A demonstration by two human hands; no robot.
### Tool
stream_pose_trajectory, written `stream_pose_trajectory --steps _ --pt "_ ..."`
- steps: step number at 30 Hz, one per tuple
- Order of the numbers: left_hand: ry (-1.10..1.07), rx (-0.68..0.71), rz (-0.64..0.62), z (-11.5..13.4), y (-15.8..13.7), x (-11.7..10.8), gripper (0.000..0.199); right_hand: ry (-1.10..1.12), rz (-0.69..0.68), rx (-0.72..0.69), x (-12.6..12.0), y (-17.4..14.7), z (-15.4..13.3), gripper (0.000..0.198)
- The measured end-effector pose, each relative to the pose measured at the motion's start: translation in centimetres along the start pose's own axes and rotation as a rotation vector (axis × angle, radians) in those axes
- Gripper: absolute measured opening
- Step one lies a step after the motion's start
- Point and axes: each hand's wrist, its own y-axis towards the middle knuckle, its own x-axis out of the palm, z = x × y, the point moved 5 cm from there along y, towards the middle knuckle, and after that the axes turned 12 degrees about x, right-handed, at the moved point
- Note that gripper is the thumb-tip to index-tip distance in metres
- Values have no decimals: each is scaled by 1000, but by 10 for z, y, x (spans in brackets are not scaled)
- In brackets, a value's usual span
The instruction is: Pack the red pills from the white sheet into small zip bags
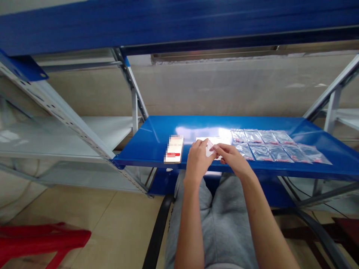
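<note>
Mid-frame, your left hand (198, 160) and right hand (232, 158) pinch one packet (209, 148) — nine bags (277, 150) at right seem done, this one not yet.

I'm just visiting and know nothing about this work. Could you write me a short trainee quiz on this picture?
1. True or false: from the person's seat, the phone lies left of the clear bags.

2. In how many rows are those bags laid?

3. What is held between the left grip and the right grip?
A) a cup
B) a small pale piece
C) a hammer

Key: 1. True; 2. Two; 3. B
</note>
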Motion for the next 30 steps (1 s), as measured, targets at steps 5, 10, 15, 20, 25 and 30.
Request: stream_pose_trajectory --steps 5,10,15,20,25,30 --pt "-40 2 24 6 2 -7 51 -88 0 -88 -6 -12 -14 41" --pt "-243 -28 30 5 1 -16 63 -112 59 -143 -13 -20 -21 35" --pt "-487 -135 70 -3 0 -19 39 -86 147 -208 -22 -21 -21 31" --pt "-571 -163 134 -6 2 -21 16 55 190 -244 -26 -24 -27 33" --pt "-687 -180 164 -4 4 -20 14 113 159 -183 -27 -26 -27 36" --pt "-619 -174 133 -3 4 -19 14 82 182 -155 -30 -24 -22 37"
